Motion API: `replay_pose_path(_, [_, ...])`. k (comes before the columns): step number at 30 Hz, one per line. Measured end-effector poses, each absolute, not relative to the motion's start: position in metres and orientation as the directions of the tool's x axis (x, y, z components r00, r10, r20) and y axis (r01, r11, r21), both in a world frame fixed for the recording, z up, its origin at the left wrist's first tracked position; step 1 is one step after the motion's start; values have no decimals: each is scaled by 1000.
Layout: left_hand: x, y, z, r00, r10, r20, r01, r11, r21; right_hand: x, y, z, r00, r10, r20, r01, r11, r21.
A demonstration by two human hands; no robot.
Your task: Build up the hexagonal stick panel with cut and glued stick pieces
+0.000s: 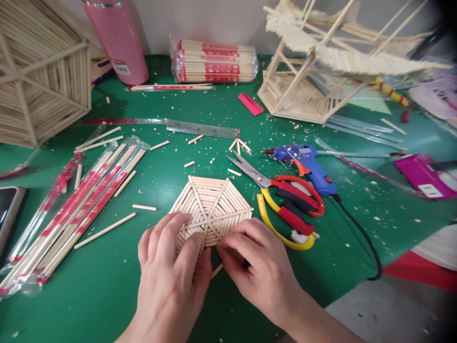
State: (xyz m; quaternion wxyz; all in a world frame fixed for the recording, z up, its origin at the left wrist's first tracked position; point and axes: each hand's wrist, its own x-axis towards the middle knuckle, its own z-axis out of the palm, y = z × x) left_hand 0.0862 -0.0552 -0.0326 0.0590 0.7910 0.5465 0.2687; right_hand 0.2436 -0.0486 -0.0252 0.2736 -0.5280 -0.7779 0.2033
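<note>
A hexagonal panel of bamboo sticks [214, 200], with spokes meeting at its centre, lies on the green table in front of me. My left hand [171, 262] holds the panel's lower left part, fingertips curled over its top and thumb along the near edge. At the near right edge my right hand [259, 267] is closed in a pinch. A short stick [217, 270] pokes out below its fingers; they hide the rest of it. Scissors [264, 181] with red and yellow handles lie partly open just right of the panel.
A blue glue gun [314, 166] lies at right, its black cord trailing off the table. Wrapped chopsticks [89, 214] and loose sticks [105, 231] lie at left. Behind stand a pink bottle [119, 40], a chopstick pack [217, 62], a stick-built model [303, 81] and a large stick panel [46, 71].
</note>
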Motion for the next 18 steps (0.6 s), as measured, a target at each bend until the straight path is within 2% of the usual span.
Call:
replay_pose_path(8, [87,-56,-33,254,900,354,839,-387,382,245,-51,-26,-222,947,232,674,321,-665])
replay_pose_path(18, [87,-55,-33,257,897,359,836,-393,383,242,-50,-27,-222,942,252,717,333,-612])
